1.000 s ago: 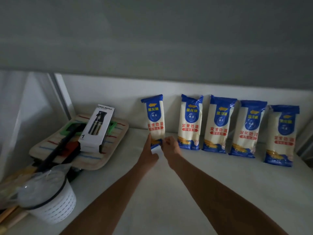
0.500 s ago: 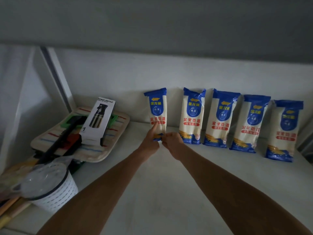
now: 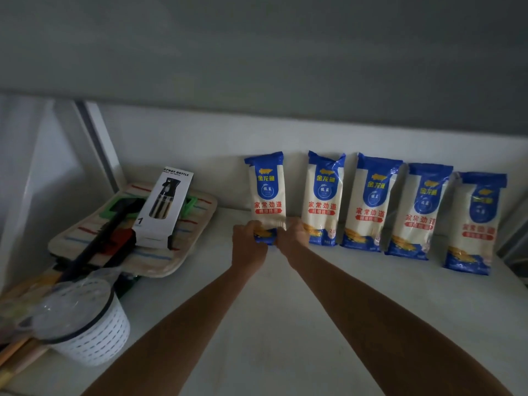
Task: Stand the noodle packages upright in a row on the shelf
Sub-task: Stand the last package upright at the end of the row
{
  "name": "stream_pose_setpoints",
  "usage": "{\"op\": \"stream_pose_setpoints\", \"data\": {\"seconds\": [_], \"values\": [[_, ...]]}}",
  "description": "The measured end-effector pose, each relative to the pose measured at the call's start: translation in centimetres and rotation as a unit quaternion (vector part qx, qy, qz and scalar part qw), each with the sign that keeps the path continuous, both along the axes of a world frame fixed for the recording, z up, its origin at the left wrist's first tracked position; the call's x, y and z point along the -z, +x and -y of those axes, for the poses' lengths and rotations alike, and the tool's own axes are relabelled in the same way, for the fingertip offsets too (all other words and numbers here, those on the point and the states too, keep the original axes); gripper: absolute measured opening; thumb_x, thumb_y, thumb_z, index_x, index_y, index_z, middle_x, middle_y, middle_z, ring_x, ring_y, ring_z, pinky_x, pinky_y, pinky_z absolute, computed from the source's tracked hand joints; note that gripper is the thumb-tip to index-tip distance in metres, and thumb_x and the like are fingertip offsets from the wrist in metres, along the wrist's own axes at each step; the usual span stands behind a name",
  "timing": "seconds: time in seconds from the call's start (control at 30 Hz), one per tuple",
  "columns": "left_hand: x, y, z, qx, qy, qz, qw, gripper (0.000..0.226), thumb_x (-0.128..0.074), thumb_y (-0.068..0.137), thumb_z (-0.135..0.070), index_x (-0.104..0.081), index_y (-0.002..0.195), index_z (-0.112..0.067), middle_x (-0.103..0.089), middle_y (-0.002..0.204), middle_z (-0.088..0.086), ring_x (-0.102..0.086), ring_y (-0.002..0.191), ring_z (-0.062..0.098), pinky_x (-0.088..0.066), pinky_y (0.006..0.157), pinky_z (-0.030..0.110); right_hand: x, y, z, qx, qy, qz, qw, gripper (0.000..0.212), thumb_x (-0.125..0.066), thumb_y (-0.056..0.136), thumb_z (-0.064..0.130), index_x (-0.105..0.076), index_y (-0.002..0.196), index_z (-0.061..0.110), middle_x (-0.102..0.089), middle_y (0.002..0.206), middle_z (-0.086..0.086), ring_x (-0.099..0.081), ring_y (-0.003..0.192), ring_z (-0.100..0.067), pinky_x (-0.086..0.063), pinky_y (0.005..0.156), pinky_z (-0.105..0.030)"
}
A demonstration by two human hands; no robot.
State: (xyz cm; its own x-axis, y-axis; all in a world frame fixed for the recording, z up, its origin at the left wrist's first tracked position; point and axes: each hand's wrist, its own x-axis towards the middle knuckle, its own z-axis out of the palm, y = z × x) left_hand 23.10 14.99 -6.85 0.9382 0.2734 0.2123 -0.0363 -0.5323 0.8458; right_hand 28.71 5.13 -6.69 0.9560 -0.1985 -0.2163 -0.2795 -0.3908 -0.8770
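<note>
Several blue-and-cream noodle packages stand upright in a row against the back wall of the white shelf (image 3: 285, 324). The leftmost package (image 3: 267, 192) is held at its bottom end by both hands: my left hand (image 3: 248, 244) grips its lower left corner and my right hand (image 3: 294, 238) its lower right corner. To its right stand a second package (image 3: 325, 198), a third package (image 3: 371, 204), a fourth package (image 3: 418, 212) and the last package (image 3: 477, 224), each leaning on the wall with nobody touching them.
A white spray bottle box (image 3: 163, 207) lies on a striped cloth pad (image 3: 183, 252) with a black-handled brush (image 3: 108, 232) at the left. A white perforated basket (image 3: 88, 335) with a clear lid sits near the front left. A metal shelf post (image 3: 100, 144) rises at the back left.
Both hands have closed around the bottom of the leftmost package, which now stands upright against the wall. The other packages have not moved.
</note>
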Motion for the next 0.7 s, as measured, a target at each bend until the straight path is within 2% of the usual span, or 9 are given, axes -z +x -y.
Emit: {"op": "stream_pose_setpoints", "data": {"seconds": [0.1, 0.17, 0.2, 0.3, 0.4, 0.47, 0.53, 0.6, 0.7], "values": [[-0.6, 0.2, 1.1, -0.031, -0.080, -0.099, 0.991, 0.038, -0.063, 0.084, -0.013, -0.057, 0.121, -0.005, -0.066, 0.109, 0.006, -0.065, 0.099, 0.024, -0.052, 0.084, 0.030, 0.3, -0.1, -0.7, -0.039, 0.060, -0.083, 0.994, 0.042, -0.063, 0.085, 0.019, -0.053, 0.123, 0.007, -0.064, 0.112, -0.013, -0.067, 0.099, -0.029, -0.059, 0.085, -0.040], [-0.8, 0.3, 1.5, -0.014, -0.159, -0.118, 0.980, 0.058, -0.060, 0.068, -0.022, -0.055, 0.124, -0.005, -0.068, 0.112, 0.010, -0.066, 0.106, 0.030, -0.055, 0.094, 0.040, 0.5, 0.0, -0.8, -0.049, 0.114, -0.087, 0.988, 0.022, -0.061, 0.088, 0.014, -0.060, 0.109, 0.006, -0.063, 0.107, -0.011, -0.065, 0.092, -0.024, -0.057, 0.078, -0.035], [-0.2, 0.7, 1.6, -0.004, -0.186, -0.107, 0.977, 0.058, -0.058, 0.063, -0.021, -0.058, 0.119, -0.005, -0.069, 0.106, 0.012, -0.068, 0.103, 0.031, -0.056, 0.093, 0.042, 0.4, 0.0, -0.7, -0.034, 0.116, -0.088, 0.989, 0.009, -0.058, 0.092, 0.014, -0.058, 0.098, 0.008, -0.062, 0.106, -0.011, -0.064, 0.091, -0.023, -0.055, 0.076, -0.032], [0.1, 0.1, 1.8, 0.015, -0.232, -0.101, 0.967, 0.037, -0.053, 0.079, 0.005, -0.059, 0.113, -0.009, -0.066, 0.092, 0.007, -0.064, 0.091, 0.025, -0.054, 0.085, 0.037, 0.4, -0.3, 0.0, 0.040, 0.031, -0.076, 0.996, 0.022, -0.061, 0.094, 0.023, -0.053, 0.106, 0.005, -0.060, 0.106, -0.010, -0.064, 0.100, -0.025, -0.052, 0.074, -0.030], [0.7, 0.0, 1.2, 0.018, -0.270, -0.101, 0.957, 0.037, -0.051, 0.091, 0.005, -0.057, 0.125, -0.007, -0.064, 0.104, 0.013, -0.065, 0.100, 0.033, -0.052, 0.093, 0.045, 0.8, -0.6, -0.2, 0.055, 0.013, -0.059, 0.997, 0.029, -0.067, 0.091, 0.021, -0.054, 0.111, 0.005, -0.060, 0.107, -0.011, -0.063, 0.099, -0.025, -0.050, 0.070, -0.028], [1.4, 0.5, 0.6, 0.019, -0.238, -0.107, 0.965, 0.045, -0.050, 0.087, 0.005, -0.056, 0.131, -0.005, -0.066, 0.112, 0.019, -0.064, 0.110, 0.040, -0.051, 0.100, 0.051, 0.9, -0.6, -0.4, 0.057, 0.000, -0.061, 0.997, 0.029, -0.069, 0.088, 0.019, -0.056, 0.110, 0.005, -0.063, 0.110, -0.011, -0.064, 0.096, -0.024, -0.051, 0.068, -0.028], [1.6, 0.8, 0.2, 0.022, -0.235, -0.117, 0.965, 0.040, -0.050, 0.095, -0.001, -0.055, 0.135, -0.006, -0.066, 0.122, 0.019, -0.064, 0.114, 0.034, -0.054, 0.100, 0.043, 0.9, -0.4, -0.4, 0.057, -0.010, -0.069, 0.996, 0.030, -0.072, 0.085, 0.017, -0.057, 0.109, 0.006, -0.063, 0.112, -0.011, -0.065, 0.096, -0.023, -0.054, 0.070, -0.028], [1.2, 0.8, 0.4, 0.028, -0.246, -0.117, 0.962, 0.033, -0.045, 0.105, -0.012, -0.053, 0.135, -0.002, -0.064, 0.125, 0.019, -0.065, 0.112, 0.030, -0.055, 0.089, 0.030, 0.7, -0.1, -0.3, 0.056, -0.026, -0.066, 0.996, 0.033, -0.075, 0.083, 0.016, -0.054, 0.106, 0.007, -0.061, 0.112, -0.012, -0.062, 0.095, -0.022, -0.055, 0.075, -0.028], [1.4, 1.0, 0.9, 0.009, -0.242, -0.097, 0.966, 0.033, -0.043, 0.106, -0.017, -0.053, 0.131, 0.002, -0.066, 0.115, 0.022, -0.066, 0.100, 0.030, -0.058, 0.086, 0.031, 0.6, -0.3, -0.1, 0.057, -0.023, -0.062, 0.996, 0.029, -0.072, 0.084, 0.009, -0.050, 0.103, 0.006, -0.058, 0.112, -0.012, -0.061, 0.106, -0.027, -0.055, 0.090, -0.035]]}}
